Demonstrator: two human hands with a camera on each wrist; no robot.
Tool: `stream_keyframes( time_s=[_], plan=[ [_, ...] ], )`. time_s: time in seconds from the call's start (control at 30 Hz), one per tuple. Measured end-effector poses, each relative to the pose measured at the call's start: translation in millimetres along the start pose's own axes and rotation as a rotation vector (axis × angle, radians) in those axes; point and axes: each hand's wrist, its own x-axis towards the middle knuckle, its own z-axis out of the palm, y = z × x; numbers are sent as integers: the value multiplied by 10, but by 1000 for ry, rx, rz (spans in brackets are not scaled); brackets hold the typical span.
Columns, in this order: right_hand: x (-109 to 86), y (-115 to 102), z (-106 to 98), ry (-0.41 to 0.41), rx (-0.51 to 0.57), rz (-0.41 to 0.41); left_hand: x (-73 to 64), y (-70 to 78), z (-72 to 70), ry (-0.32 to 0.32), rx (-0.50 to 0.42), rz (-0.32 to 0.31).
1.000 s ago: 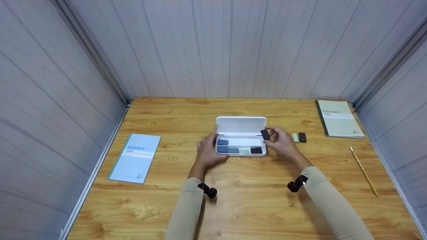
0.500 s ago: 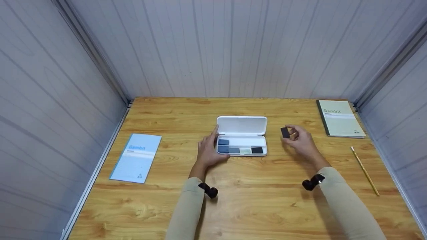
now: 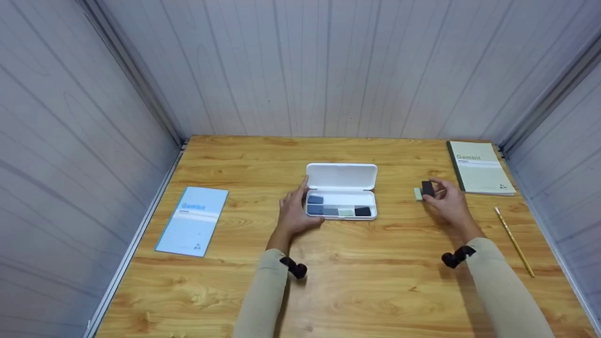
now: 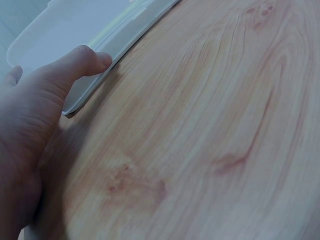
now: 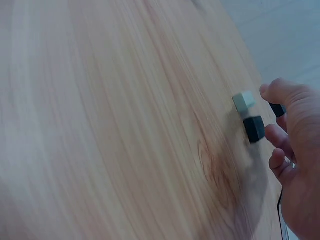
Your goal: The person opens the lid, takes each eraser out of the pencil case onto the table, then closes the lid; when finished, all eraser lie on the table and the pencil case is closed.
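A white pencil case lies with its lid up in the middle of the table. Its lower tray holds blue erasers, a pale green eraser and a black eraser. My left hand grips the case's left end, thumb along the front edge. Between thumb and fingers, my right hand pinches another black eraser over the table. Just beyond it sits a loose green eraser. In the right wrist view a second loose black eraser shows beside the green one; the head view hides it.
A blue notebook lies to the left. At the back right is a cream notebook, with a pencil in front of it. Panel walls border the table's back and sides.
My right hand has moved right with the black eraser, from the case's right end to the loose erasers. The left hand has stayed on the case.
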Motion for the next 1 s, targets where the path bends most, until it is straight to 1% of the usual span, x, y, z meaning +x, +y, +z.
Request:
stream_keyframes(
  time_s=[0.2,0.37,0.67,0.83,1.0],
  plan=[
    [-29,111,-85,15,-45,44,0,-21,15,-4,-8,-6],
    [-33,191,-126,18,-62,79,-1,-25,14,-2,-15,-4],
    [-72,292,-167,24,-68,83,-3,-20,11,2,16,15],
    [-71,306,-176,24,-67,93,-1,-17,8,7,13,17],
    [-62,315,-172,23,-73,85,-5,-22,9,15,8,20]
  ],
)
